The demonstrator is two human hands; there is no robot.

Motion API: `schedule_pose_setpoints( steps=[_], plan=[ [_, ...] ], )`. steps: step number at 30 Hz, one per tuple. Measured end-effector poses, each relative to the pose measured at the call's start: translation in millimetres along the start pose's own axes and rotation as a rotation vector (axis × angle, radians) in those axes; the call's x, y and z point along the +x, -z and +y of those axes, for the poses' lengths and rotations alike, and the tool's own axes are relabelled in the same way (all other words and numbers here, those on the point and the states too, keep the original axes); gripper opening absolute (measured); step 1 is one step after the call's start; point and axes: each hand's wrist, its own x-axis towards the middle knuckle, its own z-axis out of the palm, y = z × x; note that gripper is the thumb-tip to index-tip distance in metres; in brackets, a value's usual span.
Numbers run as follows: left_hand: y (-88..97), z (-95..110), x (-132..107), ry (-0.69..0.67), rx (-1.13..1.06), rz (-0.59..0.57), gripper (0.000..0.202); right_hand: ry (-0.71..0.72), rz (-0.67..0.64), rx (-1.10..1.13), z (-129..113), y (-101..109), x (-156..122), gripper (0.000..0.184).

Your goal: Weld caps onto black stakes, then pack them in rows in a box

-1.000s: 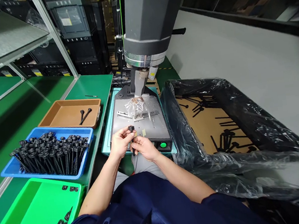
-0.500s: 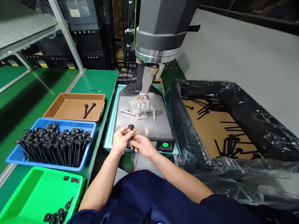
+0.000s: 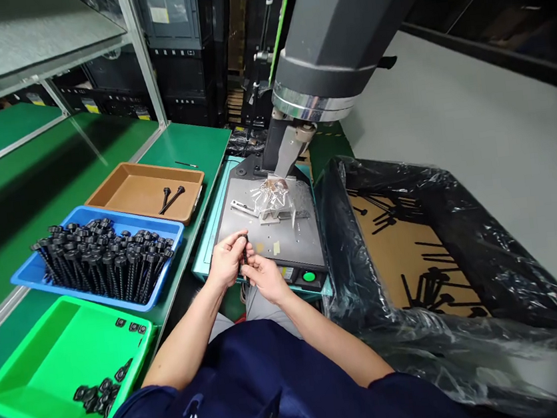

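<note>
Between my two hands a black bolt-like part (image 3: 244,256) stands roughly upright, knob end up. My left hand (image 3: 228,258) pinches it near the head, its fingers partly covering the knob. Lower down, the fingers of my right hand (image 3: 265,277) close on the shaft. Both hands are just in front of the machine's grey plate (image 3: 245,229). On that plate a clear plastic-covered fixture (image 3: 273,199) sits under the machine head (image 3: 317,87).
At left are a blue tray (image 3: 155,300) packed with black bolt-like parts, a brown tray (image 3: 127,182) holding two, and a green tray (image 3: 35,371) with small black pieces. On the right stands a plastic-lined box (image 3: 346,228) with scattered bolts. A green button (image 3: 309,276) is near my right hand.
My view has turned slightly, so the scene appears shifted and tilted. My left fingers now cover more of the bolt-like part's head; both hands stay on it.
</note>
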Motion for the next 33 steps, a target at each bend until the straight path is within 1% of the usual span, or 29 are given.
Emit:
schedule_pose_setpoints(
  steps=[4, 7, 10, 14, 18, 21, 24, 28, 33],
  plan=[
    [-5.9, 3, -3, 0.043, -0.054, 0.007, 0.058, -0.003, -0.029, -0.022, -1, -6, -3, 0.036],
    [-11.5, 6, -5, 0.063, -0.056, 0.048, 0.057, -0.005, -0.023, -0.016, -3, -8, -4, 0.037],
    [-12.9, 7, -7, 0.070, -0.050, 0.077, 0.059, -0.019, -0.042, -0.003, -7, -8, -7, 0.039],
    [-7.2, 5, -10, 0.061, -0.030, 0.023, 0.066, -0.037, -0.093, 0.022, -12, -4, -9, 0.043],
    [-2.0, 6, -13, 0.076, -0.069, -0.021, 0.070, -0.039, -0.113, 0.059, -10, -2, -10, 0.043],
    [-2.4, 9, -13, 0.094, -0.093, -0.041, 0.063, -0.026, -0.106, 0.057, -10, -4, -10, 0.042],
    [-6.8, 13, -13, 0.071, -0.103, -0.049, 0.052, -0.019, -0.076, 0.049, -14, -8, -10, 0.044],
    [-14.8, 15, -11, 0.042, -0.090, -0.009, 0.050, -0.032, -0.072, 0.049, -18, -10, -8, 0.044],
    [-18.8, 12, -10, 0.025, -0.083, 0.072, 0.051, -0.074, -0.128, 0.106, -15, -4, -6, 0.043]
  ],
)
